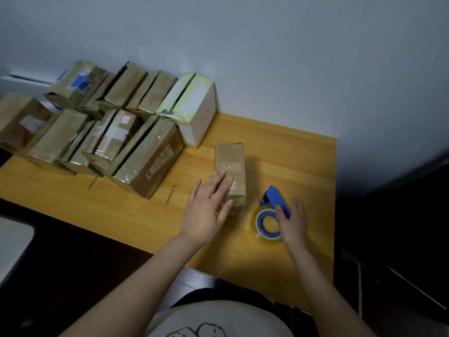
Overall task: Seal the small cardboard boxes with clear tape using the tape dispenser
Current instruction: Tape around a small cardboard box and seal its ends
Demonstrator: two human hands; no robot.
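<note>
One small brown cardboard box [230,164] lies mid-table, long axis running away from us. Our left hand [206,210] lies flat on it. Our right hand [292,222] touches the one blue tape dispenser [269,215], can't tell if gripping. Roughly ten taped boxes [102,127] to the left.

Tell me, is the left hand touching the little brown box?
Touching. The head view shows the left hand lying flat, its straight fingers resting on top of the near end of the little brown box.

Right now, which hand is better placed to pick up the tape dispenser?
Right. The right hand touches the blue tape dispenser, while the left hand lies flat on the small box beside it.
</note>
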